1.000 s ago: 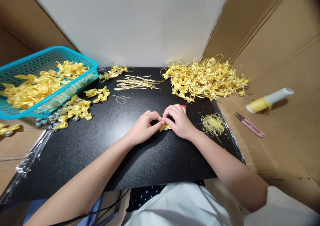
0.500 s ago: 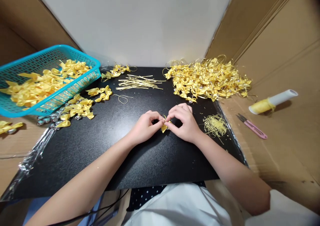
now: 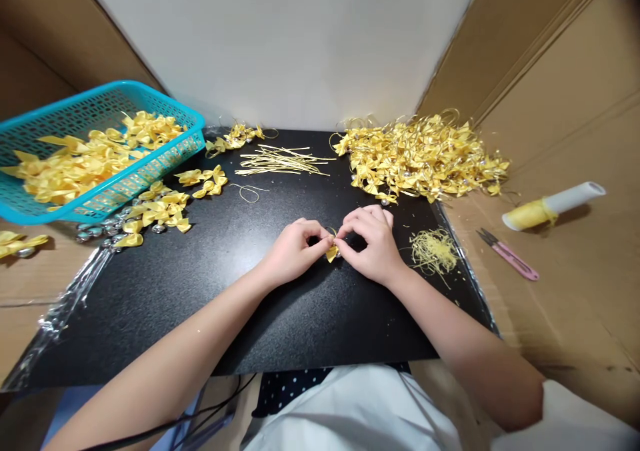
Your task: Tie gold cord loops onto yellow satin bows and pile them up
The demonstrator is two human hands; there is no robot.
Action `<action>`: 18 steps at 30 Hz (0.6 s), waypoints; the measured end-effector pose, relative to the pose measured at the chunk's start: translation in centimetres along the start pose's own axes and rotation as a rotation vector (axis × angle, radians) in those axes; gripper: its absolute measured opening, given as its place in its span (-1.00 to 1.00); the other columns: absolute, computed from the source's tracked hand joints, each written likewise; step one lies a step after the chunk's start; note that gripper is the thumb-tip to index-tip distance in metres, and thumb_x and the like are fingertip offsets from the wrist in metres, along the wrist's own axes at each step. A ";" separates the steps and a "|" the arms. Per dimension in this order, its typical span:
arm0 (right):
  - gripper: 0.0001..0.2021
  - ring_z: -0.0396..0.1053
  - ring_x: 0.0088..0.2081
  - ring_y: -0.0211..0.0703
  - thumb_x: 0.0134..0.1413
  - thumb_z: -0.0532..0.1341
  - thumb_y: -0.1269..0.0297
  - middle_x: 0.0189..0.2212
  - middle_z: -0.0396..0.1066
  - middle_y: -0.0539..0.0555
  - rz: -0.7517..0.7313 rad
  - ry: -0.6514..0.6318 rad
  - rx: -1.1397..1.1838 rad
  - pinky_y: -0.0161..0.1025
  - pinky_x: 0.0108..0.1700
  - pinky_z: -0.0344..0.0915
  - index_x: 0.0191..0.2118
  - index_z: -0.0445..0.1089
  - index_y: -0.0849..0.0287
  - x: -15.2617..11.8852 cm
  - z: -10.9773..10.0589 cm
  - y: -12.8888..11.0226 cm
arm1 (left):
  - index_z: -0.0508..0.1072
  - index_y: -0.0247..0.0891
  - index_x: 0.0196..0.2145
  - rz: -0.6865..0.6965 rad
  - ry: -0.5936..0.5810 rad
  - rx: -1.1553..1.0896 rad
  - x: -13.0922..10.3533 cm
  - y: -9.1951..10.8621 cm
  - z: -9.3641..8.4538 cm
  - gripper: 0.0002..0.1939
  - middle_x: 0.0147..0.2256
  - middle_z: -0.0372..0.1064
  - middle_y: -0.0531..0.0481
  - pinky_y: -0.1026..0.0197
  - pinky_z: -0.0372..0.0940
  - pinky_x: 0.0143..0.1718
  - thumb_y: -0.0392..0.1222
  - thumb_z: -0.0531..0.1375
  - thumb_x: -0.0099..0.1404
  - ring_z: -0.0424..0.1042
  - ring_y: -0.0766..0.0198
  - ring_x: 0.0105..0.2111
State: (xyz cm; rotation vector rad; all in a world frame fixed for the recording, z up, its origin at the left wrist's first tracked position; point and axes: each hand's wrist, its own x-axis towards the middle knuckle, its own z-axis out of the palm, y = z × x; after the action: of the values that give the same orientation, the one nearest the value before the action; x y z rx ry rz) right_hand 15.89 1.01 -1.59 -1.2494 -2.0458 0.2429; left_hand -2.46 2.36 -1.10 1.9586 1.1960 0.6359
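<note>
Over the middle of the black board [image 3: 200, 318], my left hand [image 3: 299, 250] and my right hand [image 3: 369, 246] meet at the fingertips. Each has thumb and forefinger pinched together at the top of a small yellow bow [image 3: 331, 254]. A thin gold loop shows just above the pinch. The bow hangs below the fingertips, and a silvery bell beside it is partly covered by my fingers. Which strand each hand grips is too small to tell.
A turquoise basket [image 3: 143, 164] of yellow bows is at the left, with bows and bells beside it. Gold strings [image 3: 283, 160] lie at the back. Finished-looking bows [image 3: 425, 158], string scraps [image 3: 434, 251], pink snips [image 3: 510, 256] and a white tube [image 3: 575, 198] are at the right.
The view has shifted slightly. My hands keep their pinch at the bow, whose lower part now hangs a little differently under my fingertips.
</note>
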 end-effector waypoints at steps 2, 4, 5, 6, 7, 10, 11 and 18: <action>-0.92 0.27 -0.18 -0.11 0.00 0.29 0.33 -0.34 0.47 -0.04 -0.003 -0.001 0.002 -0.10 -0.07 0.00 -0.47 0.39 0.09 0.0 0.0 0.0 | 0.48 -0.23 -0.49 0.001 0.003 0.000 0.0 0.0 0.0 -0.75 -0.42 0.47 0.05 0.15 0.14 -0.20 -0.13 0.13 0.28 0.30 0.23 -0.34; -0.92 0.27 -0.18 -0.11 -0.01 0.29 0.33 -0.35 0.47 -0.04 -0.007 -0.003 -0.001 -0.09 -0.07 0.00 -0.48 0.40 0.10 0.0 0.0 -0.1 | 0.49 -0.23 -0.49 -0.003 0.009 0.000 0.0 0.0 0.0 -0.76 -0.42 0.47 0.04 0.15 0.14 -0.21 -0.13 0.13 0.27 0.30 0.23 -0.34; -0.91 0.27 -0.18 -0.11 -0.01 0.28 0.33 -0.35 0.48 -0.04 -0.010 -0.006 -0.005 -0.09 -0.07 -0.01 -0.48 0.40 0.10 0.0 -0.1 -0.1 | 0.49 -0.23 -0.49 -0.007 0.013 0.000 0.0 0.0 0.0 -0.76 -0.42 0.47 0.04 0.15 0.14 -0.21 -0.13 0.13 0.27 0.30 0.23 -0.34; -0.91 0.27 -0.18 -0.11 -0.01 0.28 0.34 -0.35 0.48 -0.04 -0.013 -0.011 -0.011 -0.09 -0.07 -0.01 -0.49 0.41 0.10 0.0 -0.1 -0.1 | 0.49 -0.23 -0.49 -0.013 0.017 0.000 0.0 0.0 0.0 -0.76 -0.42 0.47 0.04 0.15 0.14 -0.22 -0.13 0.13 0.27 0.31 0.23 -0.34; -0.91 0.27 -0.17 -0.10 0.00 0.27 0.34 -0.34 0.48 -0.04 -0.015 -0.017 -0.017 -0.08 -0.06 -0.01 -0.49 0.42 0.10 0.1 -0.2 -0.2 | 0.50 -0.23 -0.49 -0.018 0.020 -0.001 0.0 0.0 0.0 -0.76 -0.42 0.47 0.04 0.15 0.14 -0.22 -0.13 0.13 0.27 0.31 0.23 -0.33; -0.92 0.27 -0.16 -0.10 0.01 0.27 0.33 -0.32 0.47 -0.03 -0.005 -0.042 -0.026 -0.07 -0.06 -0.02 -0.47 0.45 0.09 0.1 -0.3 -0.3 | 0.50 -0.22 -0.48 -0.028 0.027 -0.001 0.0 0.1 0.1 -0.76 -0.42 0.48 0.03 0.15 0.15 -0.22 -0.12 0.13 0.26 0.32 0.22 -0.32; -0.93 0.27 -0.16 -0.09 0.01 0.27 0.32 -0.31 0.46 -0.02 0.008 -0.046 -0.025 -0.07 -0.06 -0.01 -0.46 0.46 0.08 0.1 -0.3 -0.3 | 0.50 -0.23 -0.48 -0.030 0.027 -0.001 0.0 0.1 0.1 -0.76 -0.42 0.48 0.03 0.15 0.15 -0.22 -0.12 0.13 0.26 0.32 0.22 -0.32; -0.92 0.26 -0.12 -0.06 0.06 0.28 0.24 -0.26 0.44 0.01 0.082 -0.079 0.001 -0.05 -0.06 0.03 -0.42 0.47 0.06 0.2 -0.2 -0.2 | 0.50 -0.22 -0.48 -0.003 0.006 0.026 -0.1 0.2 -0.1 -0.74 -0.42 0.47 0.02 0.14 0.16 -0.21 -0.08 0.13 0.28 0.32 0.22 -0.33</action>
State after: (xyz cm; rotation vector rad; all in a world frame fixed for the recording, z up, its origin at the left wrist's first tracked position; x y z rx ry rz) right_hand 15.87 1.05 -1.27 -1.3445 -2.0629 0.3371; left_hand -2.43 2.28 -0.93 1.9777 1.2159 0.6286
